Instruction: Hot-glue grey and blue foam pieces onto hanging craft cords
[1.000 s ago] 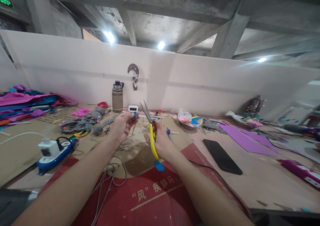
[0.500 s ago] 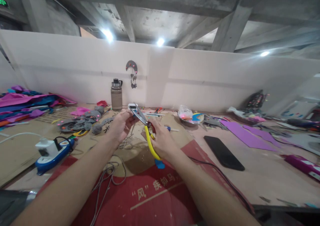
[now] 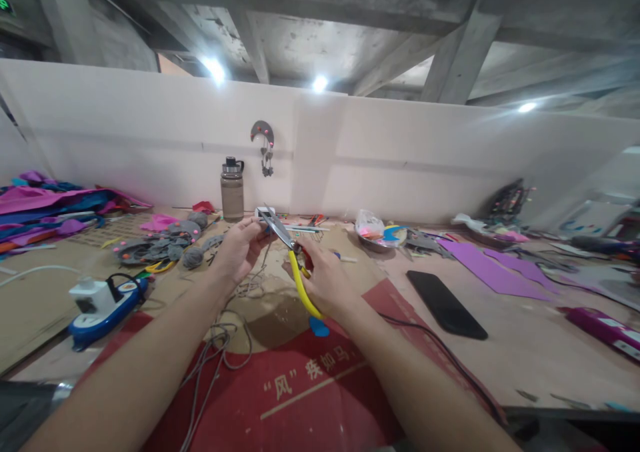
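My right hand point(image 3: 323, 275) is closed round the yellow handles of a pair of scissors point(image 3: 301, 285). The scissors' blades point up and away from me, parted in a narrow V, with their tips close to my left fingertips. My left hand point(image 3: 243, 247) pinches a thin grey cord point(image 3: 223, 335) beside the blades; the fingers hide the exact spot of the grip. Loose loops of this cord lie below on the red and brown cardboard point(image 3: 320, 399). A small blue scrap point(image 3: 319, 327) lies under my right wrist.
Left are a blue power strip point(image 3: 107, 315), grey felt pieces point(image 3: 173, 242) and a yarn ball point(image 3: 193, 259). A bottle point(image 3: 232, 192) stands by the white partition. Right are a bowl point(image 3: 379, 244), a black phone point(image 3: 445, 304), purple sheets point(image 3: 493, 269) and a magenta tool point(image 3: 603, 332).
Both hands stay in nearly the same place. The scissors' blades have shifted very slightly, and the cord below my left hand shows more plainly.
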Demonstrator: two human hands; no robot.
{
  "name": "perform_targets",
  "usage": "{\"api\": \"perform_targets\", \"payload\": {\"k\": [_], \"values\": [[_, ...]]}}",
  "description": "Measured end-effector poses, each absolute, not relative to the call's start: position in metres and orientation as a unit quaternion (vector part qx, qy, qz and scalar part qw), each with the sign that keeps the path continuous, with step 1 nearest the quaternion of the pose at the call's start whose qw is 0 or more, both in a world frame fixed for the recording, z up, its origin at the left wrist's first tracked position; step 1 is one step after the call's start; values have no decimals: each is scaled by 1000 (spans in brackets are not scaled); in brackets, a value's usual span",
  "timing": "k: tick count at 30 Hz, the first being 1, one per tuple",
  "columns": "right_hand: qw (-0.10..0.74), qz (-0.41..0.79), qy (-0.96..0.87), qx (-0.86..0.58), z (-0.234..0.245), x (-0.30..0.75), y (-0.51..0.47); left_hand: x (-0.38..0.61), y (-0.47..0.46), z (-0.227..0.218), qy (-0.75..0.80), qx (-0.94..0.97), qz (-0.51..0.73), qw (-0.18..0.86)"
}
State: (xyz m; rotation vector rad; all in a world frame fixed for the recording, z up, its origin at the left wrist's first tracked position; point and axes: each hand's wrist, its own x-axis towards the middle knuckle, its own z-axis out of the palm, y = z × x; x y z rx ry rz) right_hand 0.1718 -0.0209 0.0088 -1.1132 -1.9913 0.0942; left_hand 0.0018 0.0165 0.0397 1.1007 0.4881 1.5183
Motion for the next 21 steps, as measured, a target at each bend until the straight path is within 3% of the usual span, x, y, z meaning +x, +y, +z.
{"api": "perform_targets", "payload": {"k": [21], "values": [[424,59,-788,-443,8,170,-21,1,18,40,204,447,653,576]]}}
